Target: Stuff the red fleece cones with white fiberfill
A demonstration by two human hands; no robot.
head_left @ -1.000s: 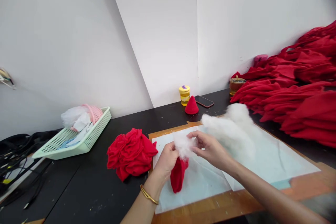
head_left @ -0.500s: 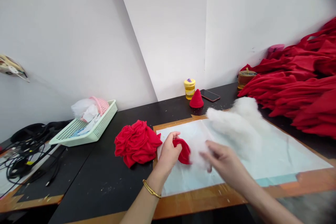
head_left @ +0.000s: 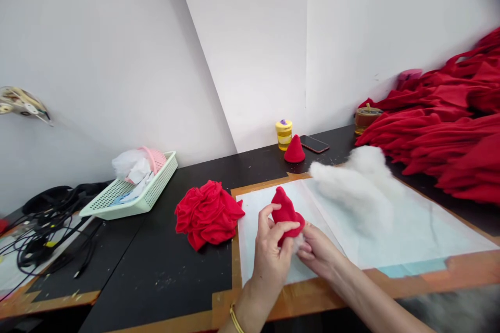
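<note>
My left hand [head_left: 273,242] grips a small red fabric cone [head_left: 286,214], its tip pointing up and its mouth toward me. Close against the mouth, my right hand [head_left: 318,251] pinches a tuft of white stuffing [head_left: 297,242], partly hidden between the fingers and the cloth. Both hands are above the white sheet [head_left: 261,203]. A larger heap of white fibre stuffing [head_left: 359,187] lies on the sheet to the right. To the left is a pile of red fabric pieces [head_left: 209,213]. Beyond the sheet stands a filled-out red cone [head_left: 294,150].
A yellow-lidded jar [head_left: 284,135] and a phone [head_left: 314,144] are at the back by the wall. Red fabric [head_left: 449,130] is stacked high at right, beside another jar [head_left: 367,118]. Leftward sit a pale green basket [head_left: 156,187] and tangled black cables [head_left: 47,239].
The red piece has been lifted and turned tip up in my left hand. My right hand has moved left with its tuft of stuffing, up to the cone's mouth.
</note>
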